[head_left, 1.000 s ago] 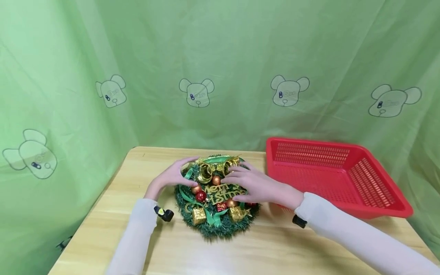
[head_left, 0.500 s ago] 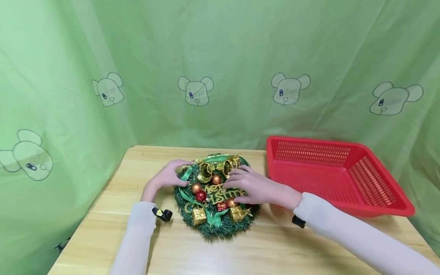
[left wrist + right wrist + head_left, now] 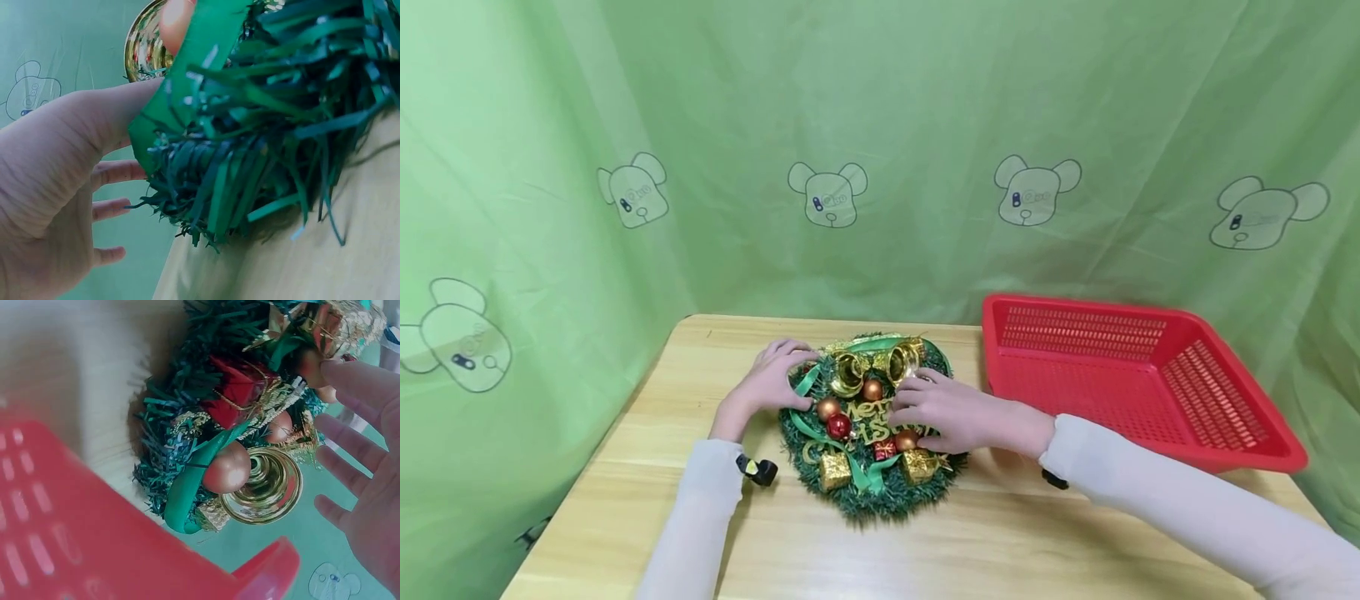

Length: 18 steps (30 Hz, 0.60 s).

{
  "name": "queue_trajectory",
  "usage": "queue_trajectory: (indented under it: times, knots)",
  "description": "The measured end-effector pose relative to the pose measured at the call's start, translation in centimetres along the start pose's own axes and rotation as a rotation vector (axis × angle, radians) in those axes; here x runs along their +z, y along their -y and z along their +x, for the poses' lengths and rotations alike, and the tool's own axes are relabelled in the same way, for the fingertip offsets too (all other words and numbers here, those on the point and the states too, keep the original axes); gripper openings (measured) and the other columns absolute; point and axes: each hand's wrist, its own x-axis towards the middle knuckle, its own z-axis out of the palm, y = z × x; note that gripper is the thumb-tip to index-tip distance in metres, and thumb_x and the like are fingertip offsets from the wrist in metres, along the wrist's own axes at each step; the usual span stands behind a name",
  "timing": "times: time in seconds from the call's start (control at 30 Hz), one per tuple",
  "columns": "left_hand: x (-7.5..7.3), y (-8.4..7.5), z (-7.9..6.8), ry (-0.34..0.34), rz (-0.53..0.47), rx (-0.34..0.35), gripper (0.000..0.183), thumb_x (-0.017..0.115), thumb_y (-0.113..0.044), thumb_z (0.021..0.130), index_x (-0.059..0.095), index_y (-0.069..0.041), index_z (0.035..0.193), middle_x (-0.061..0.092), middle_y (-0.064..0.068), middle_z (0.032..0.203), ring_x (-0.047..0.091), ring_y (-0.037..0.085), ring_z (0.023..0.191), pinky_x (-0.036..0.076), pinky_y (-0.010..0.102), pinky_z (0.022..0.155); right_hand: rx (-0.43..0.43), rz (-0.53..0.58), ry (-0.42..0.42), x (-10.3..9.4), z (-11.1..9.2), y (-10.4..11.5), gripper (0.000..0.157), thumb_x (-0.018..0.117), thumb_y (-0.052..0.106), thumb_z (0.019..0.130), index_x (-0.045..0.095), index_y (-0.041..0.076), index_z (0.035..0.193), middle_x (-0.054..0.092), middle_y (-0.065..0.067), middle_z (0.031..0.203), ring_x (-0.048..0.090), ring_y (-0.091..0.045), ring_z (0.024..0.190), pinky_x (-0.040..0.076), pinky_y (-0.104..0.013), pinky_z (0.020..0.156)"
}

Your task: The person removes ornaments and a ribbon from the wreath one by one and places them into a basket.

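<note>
A green tinsel Christmas wreath (image 3: 887, 502) lies on the wooden table, dressed with two gold bells (image 3: 847, 375), copper and red balls, foil gift boxes and gold "Merry Christmas" lettering (image 3: 870, 421). At its left edge my left hand (image 3: 769, 385) grips the tinsel, thumb on the top side by a green ribbon (image 3: 215, 37) and fingers around the outer side. My right hand (image 3: 966, 414) hovers over the wreath's right half, fingers spread and slightly bent, covering part of the lettering. In the right wrist view its thumb reaches a copper ball (image 3: 310, 369); the other fingertips stand apart from the decorations.
A red plastic basket (image 3: 1243, 462) with perforated walls stands right of the wreath, close to my right forearm. Green curtains (image 3: 917, 250) with bear-head drawings hang behind and beside the table (image 3: 820, 558).
My left hand has shifted left, its thumb drawing back from the copper ball to the wreath's edge. The right hand has slid slightly right with its fingers bending more. The wreath stays in place.
</note>
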Motion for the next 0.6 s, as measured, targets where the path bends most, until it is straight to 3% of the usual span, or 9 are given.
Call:
queue_trajectory:
  times: [0.33,0.6]
  knots:
    - [-0.27,-0.28,0.12,-0.003,0.001,-0.020,0.080,0.082,-0.034,0.061,0.050,-0.026,0.134,0.043,0.007,0.143,0.021,0.032,0.139,0.011,0.059,0.114,-0.014,-0.054,-0.001,0.49,-0.11,-0.15,0.042,0.077,0.023,0.072,0.065,0.021,0.112,0.062,0.005,0.112,0.050,-0.018,0.111,0.041,-0.041,0.097]
    - [-0.10,-0.21,-0.12,0.009,-0.012,-0.037,0.079,0.082,-0.031,0.062,0.050,-0.023,0.134,0.042,0.009,0.144,0.022,0.033,0.139,0.011,0.058,0.114,0.008,-0.057,0.070,0.69,0.09,0.42,0.041,0.075,0.018,0.074,0.065,0.025,0.113,0.063,0.006,0.110,0.052,-0.016,0.107,0.044,-0.039,0.095]
